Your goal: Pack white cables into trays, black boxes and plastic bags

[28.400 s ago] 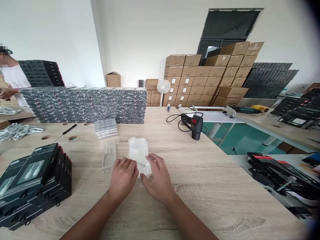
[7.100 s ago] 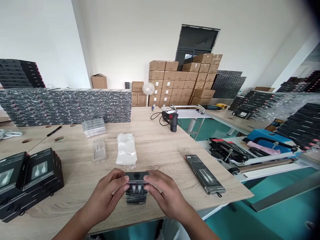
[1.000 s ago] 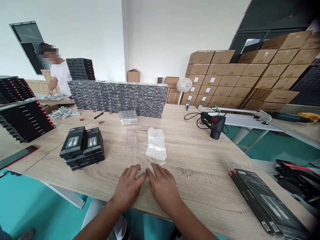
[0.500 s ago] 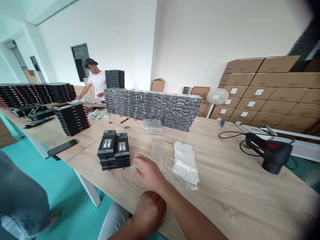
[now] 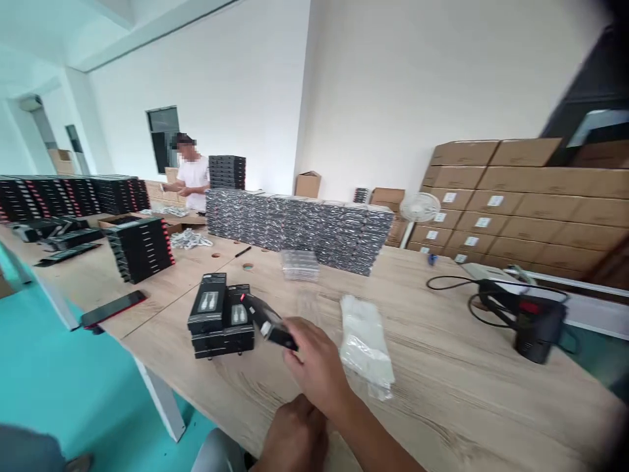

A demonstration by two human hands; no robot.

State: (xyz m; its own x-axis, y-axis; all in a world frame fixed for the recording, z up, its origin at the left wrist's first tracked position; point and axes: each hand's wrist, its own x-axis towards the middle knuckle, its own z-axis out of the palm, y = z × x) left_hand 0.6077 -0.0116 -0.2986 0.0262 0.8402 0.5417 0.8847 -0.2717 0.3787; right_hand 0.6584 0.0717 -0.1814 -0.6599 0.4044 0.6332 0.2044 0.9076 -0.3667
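Note:
My right hand [image 5: 317, 357] grips a black box [image 5: 269, 322] by its near end, thumb below and fingers above. The box is tilted, its far end beside a small pile of black boxes [image 5: 209, 308] with pictures of white plugs on their tops. Under my right wrist, my left hand [image 5: 292, 436] rests as a closed fist at the table's near edge, with nothing seen in it. Right of my right hand lies a stack of clear plastic bags [image 5: 366, 337]. Beyond it, a clear plastic sleeve [image 5: 307, 303] lies flat, faint against the wood.
A wall of wrapped boxes [image 5: 295, 226] stands across the table's back, a pile of clear packs [image 5: 299, 265] before it. At right sits a corded heat gun [image 5: 533, 328]. Left are a phone [image 5: 114, 309] and a stack of black boxes [image 5: 140, 250]. A co-worker [image 5: 193, 176] stands behind.
My right hand, empty before, now has a black box, lifted and tilted beside the pile. The view has tipped upward a little. The co-worker's hands have come together.

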